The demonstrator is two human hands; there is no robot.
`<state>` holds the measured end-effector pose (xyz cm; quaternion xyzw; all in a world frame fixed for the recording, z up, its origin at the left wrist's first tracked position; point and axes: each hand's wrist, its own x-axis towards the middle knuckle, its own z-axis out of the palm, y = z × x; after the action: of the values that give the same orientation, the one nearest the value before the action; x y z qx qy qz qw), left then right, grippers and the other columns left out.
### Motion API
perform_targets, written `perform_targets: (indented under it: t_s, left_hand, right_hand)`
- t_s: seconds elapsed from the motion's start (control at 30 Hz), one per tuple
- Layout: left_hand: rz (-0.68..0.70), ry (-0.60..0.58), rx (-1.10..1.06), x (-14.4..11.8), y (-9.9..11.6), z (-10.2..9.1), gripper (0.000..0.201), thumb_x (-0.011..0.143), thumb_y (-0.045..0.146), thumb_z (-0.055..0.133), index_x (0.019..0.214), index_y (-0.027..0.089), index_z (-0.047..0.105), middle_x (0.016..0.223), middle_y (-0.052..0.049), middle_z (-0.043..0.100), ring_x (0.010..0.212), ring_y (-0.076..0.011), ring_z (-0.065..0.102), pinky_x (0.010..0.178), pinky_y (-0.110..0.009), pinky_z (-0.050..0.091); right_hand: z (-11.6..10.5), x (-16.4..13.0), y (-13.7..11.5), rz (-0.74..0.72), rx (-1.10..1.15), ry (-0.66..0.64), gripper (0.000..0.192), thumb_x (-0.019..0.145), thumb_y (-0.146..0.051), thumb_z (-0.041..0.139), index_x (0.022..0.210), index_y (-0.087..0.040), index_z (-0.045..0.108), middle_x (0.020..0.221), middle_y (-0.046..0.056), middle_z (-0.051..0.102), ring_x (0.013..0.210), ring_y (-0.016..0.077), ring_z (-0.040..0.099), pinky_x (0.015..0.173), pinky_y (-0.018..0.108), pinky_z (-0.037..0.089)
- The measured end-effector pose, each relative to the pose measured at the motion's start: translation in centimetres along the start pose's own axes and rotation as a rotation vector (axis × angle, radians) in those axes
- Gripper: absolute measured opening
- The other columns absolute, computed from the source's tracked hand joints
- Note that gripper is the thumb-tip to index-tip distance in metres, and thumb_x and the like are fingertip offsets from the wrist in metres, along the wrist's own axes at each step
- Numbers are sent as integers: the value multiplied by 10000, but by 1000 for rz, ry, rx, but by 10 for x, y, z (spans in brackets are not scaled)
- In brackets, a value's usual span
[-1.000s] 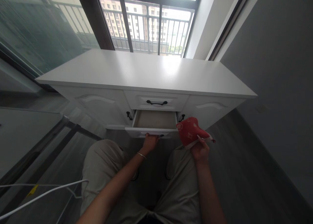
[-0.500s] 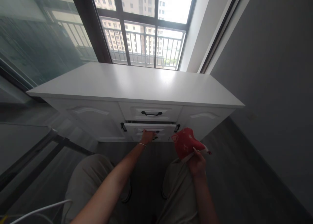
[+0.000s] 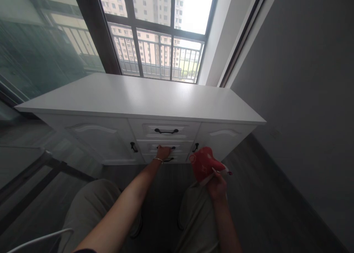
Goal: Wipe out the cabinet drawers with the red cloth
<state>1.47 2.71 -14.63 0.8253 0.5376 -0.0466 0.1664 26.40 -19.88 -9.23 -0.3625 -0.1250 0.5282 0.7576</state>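
- Landmark: white cabinet (image 3: 138, 109) under the window (image 3: 155, 42); every place below is given relative to it.
- Left hand (image 3: 163, 152): at the centre of the cabinet front, on the dark handle (image 3: 166, 148) of the second drawer (image 3: 164, 147). The grip is curled over that handle. The drawer front sits flush with the cabinet face, with no gap visible.
- Right hand (image 3: 217, 183): in front of the cabinet's right door (image 3: 225, 138), well clear of it and just above the person's right knee. The grip is pressed together, pinching the lower edge of a red cloth (image 3: 203, 162).
- Red cloth: held in the air, just off the cabinet's lower right front, touching nothing but the hand. It bears a pale printed pattern and shows a lighter trim at the pinched edge. It stands up in a rounded, folded bundle above the fingers.
- Handling judgement, cloth: appears soft, limp and light. It should not be fragile or slippery, though a loose fold could slip open if held by one edge only. The better hold is likely across the folded thickness, near the middle.
- Handling judgement, drawer: rigid, sliding part; the handle is the only sensible place to take it.
- Other items: top drawer (image 3: 165, 130) above the left hand, closed, with its own dark handle. Small dark knobs sit on the doors either side. The tabletop carries nothing visible.
- Below the cabinet: grey floor (image 3: 262, 194). A white wire frame (image 3: 35, 238) lies at lower left, well apart.
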Motion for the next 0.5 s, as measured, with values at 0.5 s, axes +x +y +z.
perform_targets:
  t_s: [0.5]
  left_hand:
    - [-211,182,-3,-108,-19,-52,444,975,423,451,1285,209,687,1322,-184,694,1272,-358,606,1119,-554,362]
  right_hand:
    - [22,-9,3,-42,-30,-123,228,787,-320,839,1013,-320,803,1136,-22,794,1076,208,755,987,337,611]
